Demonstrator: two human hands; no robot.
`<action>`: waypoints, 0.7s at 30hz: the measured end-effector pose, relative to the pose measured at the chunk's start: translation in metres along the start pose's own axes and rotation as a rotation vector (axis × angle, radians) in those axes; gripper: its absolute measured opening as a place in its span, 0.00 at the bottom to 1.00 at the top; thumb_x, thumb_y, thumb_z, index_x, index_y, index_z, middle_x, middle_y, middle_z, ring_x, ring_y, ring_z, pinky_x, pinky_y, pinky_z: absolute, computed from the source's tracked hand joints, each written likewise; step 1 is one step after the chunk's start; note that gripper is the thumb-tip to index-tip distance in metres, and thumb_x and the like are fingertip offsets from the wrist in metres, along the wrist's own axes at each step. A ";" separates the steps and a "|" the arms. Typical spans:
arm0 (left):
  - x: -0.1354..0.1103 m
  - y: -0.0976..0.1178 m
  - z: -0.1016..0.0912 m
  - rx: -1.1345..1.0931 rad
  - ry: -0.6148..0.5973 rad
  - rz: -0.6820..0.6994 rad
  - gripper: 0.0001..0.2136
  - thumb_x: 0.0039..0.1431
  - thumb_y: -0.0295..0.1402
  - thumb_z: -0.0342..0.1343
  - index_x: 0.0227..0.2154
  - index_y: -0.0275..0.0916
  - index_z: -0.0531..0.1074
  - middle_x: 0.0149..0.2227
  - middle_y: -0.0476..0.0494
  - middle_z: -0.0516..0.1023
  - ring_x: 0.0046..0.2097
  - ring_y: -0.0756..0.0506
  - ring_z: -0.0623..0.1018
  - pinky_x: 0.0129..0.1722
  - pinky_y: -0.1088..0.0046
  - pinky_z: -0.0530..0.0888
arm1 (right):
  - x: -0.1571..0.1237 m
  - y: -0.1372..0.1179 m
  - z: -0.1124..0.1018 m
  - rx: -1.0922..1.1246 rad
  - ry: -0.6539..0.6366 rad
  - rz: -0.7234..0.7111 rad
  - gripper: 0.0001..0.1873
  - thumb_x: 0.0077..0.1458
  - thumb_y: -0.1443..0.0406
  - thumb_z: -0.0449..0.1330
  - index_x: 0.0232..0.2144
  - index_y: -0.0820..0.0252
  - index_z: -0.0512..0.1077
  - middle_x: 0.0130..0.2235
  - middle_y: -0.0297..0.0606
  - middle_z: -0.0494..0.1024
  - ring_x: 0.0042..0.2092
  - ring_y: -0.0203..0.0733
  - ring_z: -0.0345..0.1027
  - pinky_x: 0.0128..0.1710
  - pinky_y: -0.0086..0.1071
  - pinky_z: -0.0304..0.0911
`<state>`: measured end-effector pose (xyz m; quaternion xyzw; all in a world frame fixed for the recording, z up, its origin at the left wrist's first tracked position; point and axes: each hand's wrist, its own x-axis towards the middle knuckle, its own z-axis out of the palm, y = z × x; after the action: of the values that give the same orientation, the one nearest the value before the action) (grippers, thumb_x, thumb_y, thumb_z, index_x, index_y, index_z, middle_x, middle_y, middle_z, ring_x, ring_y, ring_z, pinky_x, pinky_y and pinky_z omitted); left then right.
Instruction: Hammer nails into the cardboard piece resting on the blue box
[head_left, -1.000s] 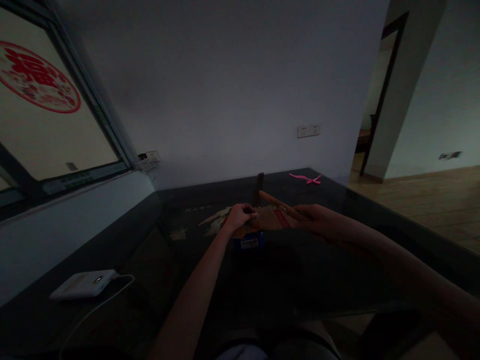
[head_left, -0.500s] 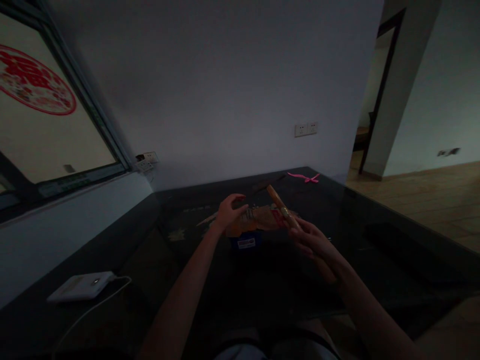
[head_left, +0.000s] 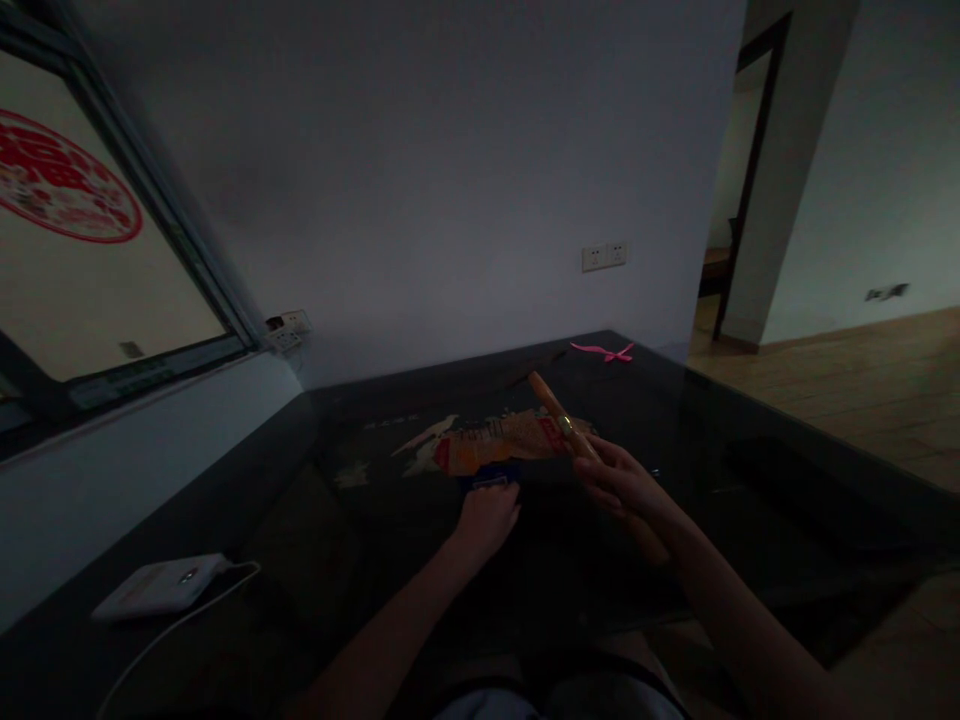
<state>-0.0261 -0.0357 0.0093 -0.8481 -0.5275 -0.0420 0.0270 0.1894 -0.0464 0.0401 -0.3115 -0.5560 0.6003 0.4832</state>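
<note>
Right hand (head_left: 622,482): fingers closed around a long tan wooden handle (head_left: 553,402), held aslant above the dark glossy surface (head_left: 667,395). Left hand (head_left: 487,515): fingers curled at a small blue box (head_left: 491,471); grip cannot be told. Behind box: crumpled orange-and-red packaging (head_left: 517,438).

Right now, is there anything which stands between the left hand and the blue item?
Nothing visible does: the left hand is at the near side of the blue item, covering part of it from view. The orange-and-tan package lies on the far side, outside that path.
</note>
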 end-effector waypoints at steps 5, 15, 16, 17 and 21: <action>0.008 0.003 -0.002 0.113 -0.055 0.008 0.10 0.58 0.29 0.44 0.38 0.35 0.70 0.34 0.34 0.75 0.35 0.39 0.77 0.32 0.65 0.70 | -0.001 0.001 0.002 0.010 -0.018 -0.002 0.32 0.49 0.58 0.60 0.54 0.61 0.57 0.15 0.19 0.56 0.11 0.24 0.46 0.08 0.19 0.46; -0.021 0.013 -0.047 -0.211 0.013 0.154 0.05 0.51 0.27 0.51 0.30 0.35 0.70 0.33 0.43 0.75 0.35 0.47 0.74 0.32 0.75 0.68 | -0.001 0.003 0.004 -0.001 -0.038 -0.015 0.35 0.50 0.58 0.60 0.57 0.61 0.54 0.15 0.19 0.57 0.12 0.24 0.46 0.08 0.19 0.48; -0.025 0.011 -0.056 -0.319 0.022 0.169 0.05 0.50 0.28 0.53 0.31 0.36 0.71 0.31 0.46 0.75 0.33 0.49 0.74 0.31 0.77 0.68 | -0.001 0.003 0.004 -0.008 -0.032 -0.018 0.35 0.50 0.58 0.60 0.57 0.61 0.54 0.15 0.19 0.57 0.12 0.24 0.46 0.08 0.19 0.48; -0.027 0.008 -0.065 -0.419 0.043 0.176 0.05 0.50 0.28 0.53 0.31 0.36 0.71 0.29 0.47 0.75 0.31 0.50 0.73 0.29 0.78 0.67 | 0.000 0.003 0.004 -0.012 -0.026 -0.021 0.35 0.50 0.58 0.60 0.57 0.62 0.54 0.15 0.19 0.57 0.11 0.25 0.46 0.08 0.19 0.48; -0.011 -0.010 -0.088 -0.688 0.281 0.150 0.10 0.52 0.30 0.53 0.37 0.37 0.73 0.32 0.47 0.77 0.33 0.50 0.75 0.34 0.78 0.70 | 0.001 0.004 0.002 -0.022 0.010 -0.018 0.33 0.49 0.57 0.60 0.54 0.63 0.56 0.13 0.18 0.56 0.11 0.25 0.46 0.08 0.19 0.47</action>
<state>-0.0437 -0.0494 0.0954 -0.8299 -0.4100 -0.3305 -0.1840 0.1859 -0.0459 0.0365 -0.3148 -0.5630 0.5881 0.4879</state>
